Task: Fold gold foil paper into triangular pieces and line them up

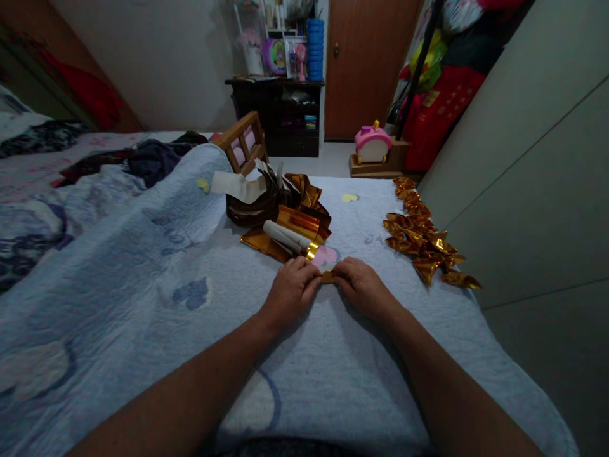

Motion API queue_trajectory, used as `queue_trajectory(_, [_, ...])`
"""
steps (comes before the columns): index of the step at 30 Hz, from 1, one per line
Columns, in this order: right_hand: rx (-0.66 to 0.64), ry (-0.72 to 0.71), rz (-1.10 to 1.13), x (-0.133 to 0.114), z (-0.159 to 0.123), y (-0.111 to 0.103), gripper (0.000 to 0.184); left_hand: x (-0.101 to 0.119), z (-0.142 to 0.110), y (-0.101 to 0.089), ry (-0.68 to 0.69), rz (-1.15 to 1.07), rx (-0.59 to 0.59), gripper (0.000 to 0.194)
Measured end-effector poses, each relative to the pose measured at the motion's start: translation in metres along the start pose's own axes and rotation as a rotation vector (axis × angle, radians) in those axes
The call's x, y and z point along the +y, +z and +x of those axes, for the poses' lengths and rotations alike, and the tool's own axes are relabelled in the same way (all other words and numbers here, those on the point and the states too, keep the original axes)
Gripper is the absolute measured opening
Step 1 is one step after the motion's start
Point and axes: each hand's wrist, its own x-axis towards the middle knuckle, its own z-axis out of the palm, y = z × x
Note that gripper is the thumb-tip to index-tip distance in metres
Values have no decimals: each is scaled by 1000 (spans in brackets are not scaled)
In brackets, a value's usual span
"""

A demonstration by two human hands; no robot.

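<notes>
Between my hands is a narrow folded strip of gold foil paper (328, 277), low over the blue bedspread. My left hand (295, 283) pinches its left end, and my right hand (362, 284) pinches the right end; the fingers hide both ends. Just beyond my left hand lie loose gold foil sheets (299, 222) with a pale rolled piece (286, 237) on top. Behind them sits a thick curved stack of paper (252, 204) with white ends sticking up. Off to the right, several folded gold foil pieces (413, 235) form a row along the bed's edge.
The bedspread (190, 343) is quilted, light blue, with rumpled folds at left. Clothes (152, 162) lie on the far left. A wooden frame (245, 143) stands behind the paper stack. Beyond the bed are a dark cabinet (276, 117), a pink toy (372, 145) and a pale wall panel (537, 158) at right.
</notes>
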Motion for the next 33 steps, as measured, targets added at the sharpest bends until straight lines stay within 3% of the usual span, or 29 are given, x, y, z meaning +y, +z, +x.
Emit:
queue_trajectory(17, [-31,18,-21,2,1,1,14,-2,1,1,62,4,-7,12])
queue_trajectory(24, [30,106,51,-1,1,1,14,-2,0,2,87,18,4,14])
queue_trajectory(33, [145,-24,132,2,0,0,19,3,-1,-2,241,74,129,10])
